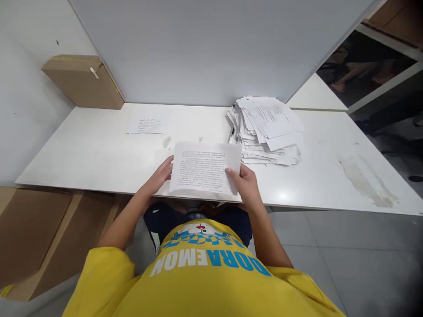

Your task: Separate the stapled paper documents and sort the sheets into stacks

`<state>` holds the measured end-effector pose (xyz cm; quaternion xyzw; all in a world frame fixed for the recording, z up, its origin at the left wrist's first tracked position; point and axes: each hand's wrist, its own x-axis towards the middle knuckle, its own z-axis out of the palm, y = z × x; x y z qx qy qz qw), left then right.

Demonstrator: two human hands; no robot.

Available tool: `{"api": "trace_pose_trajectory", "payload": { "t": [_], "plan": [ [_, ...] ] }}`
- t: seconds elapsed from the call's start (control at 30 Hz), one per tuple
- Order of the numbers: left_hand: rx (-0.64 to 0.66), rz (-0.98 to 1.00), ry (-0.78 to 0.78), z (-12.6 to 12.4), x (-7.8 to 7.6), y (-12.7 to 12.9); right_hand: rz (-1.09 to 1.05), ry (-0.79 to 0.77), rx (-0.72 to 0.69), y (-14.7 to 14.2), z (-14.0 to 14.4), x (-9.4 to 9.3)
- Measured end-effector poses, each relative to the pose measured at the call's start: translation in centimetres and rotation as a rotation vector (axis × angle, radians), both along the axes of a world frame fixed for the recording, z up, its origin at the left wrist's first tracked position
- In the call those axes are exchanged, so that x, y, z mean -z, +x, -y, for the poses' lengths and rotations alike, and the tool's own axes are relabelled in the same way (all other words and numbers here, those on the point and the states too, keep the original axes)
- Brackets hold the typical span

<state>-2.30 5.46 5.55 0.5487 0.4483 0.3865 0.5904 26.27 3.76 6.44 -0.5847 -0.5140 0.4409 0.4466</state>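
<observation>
A printed sheet of paper (205,171) is held up in front of me at the near edge of the table, its lines of text facing me. My right hand (246,182) pinches its right edge, thumb on the front and the other fingers behind. At the left edge, my left hand (161,174) grips the sheet, with fingertips partly hidden behind it. Just beyond my right hand is a tall, uneven stack of printed papers (264,127). One more printed sheet (147,125) lies flat at the far left of the table.
The white table (99,154) has stains and backs onto a grey panel (211,53). A cardboard box (82,83) stands at the back left corner. More cardboard (56,237) is below the table on the left. Another person's limbs (357,72) show at the upper right.
</observation>
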Motion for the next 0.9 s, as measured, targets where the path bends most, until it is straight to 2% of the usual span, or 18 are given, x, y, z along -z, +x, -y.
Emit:
{"api": "trace_pose_trajectory", "payload": {
  "t": [0.07,0.17,0.3,0.4,0.47,0.57,0.63,0.7,0.8,0.9],
  "plan": [
    [-0.033,-0.027,0.019,-0.4,-0.5,-1.0,0.015,-0.009,-0.038,-1.5,-0.3,0.4],
    [-0.142,0.050,0.021,-0.4,-0.9,-1.2,0.041,-0.004,-0.038,-2.9,-0.8,0.7],
    [-0.224,0.076,0.017,-0.2,-0.7,-1.5,-0.019,-0.020,-0.042,-3.3,-1.8,1.0],
    [-0.287,-0.023,0.047,-1.8,-0.3,-3.2,-0.119,-0.062,-0.121,-3.2,-2.6,0.8],
    [-0.389,-0.092,0.110,-4.5,-0.3,-5.4,-0.152,-0.080,-0.156,-3.1,-3.0,0.5],
    [-0.513,-0.218,0.236,-10.2,-0.6,-10.0,-0.142,-0.078,-0.142,-2.3,-3.1,0.6],
    [-0.496,-0.277,0.311,-14.2,-0.8,-13.1,-0.119,-0.086,-0.087,-1.2,-2.6,1.3],
    [-0.485,-0.436,0.316,-17.6,-0.7,-15.6,-0.113,-0.108,-0.013,0.4,-1.7,2.6],
    [-0.504,-0.734,0.266,-21.1,-0.4,-17.3,-0.191,-0.153,0.130,3.3,0.5,4.8],
    [-0.484,-0.870,0.202,-23.2,-0.5,-17.8,-0.399,-0.154,0.257,6.5,2.6,6.4]
  ]
}}
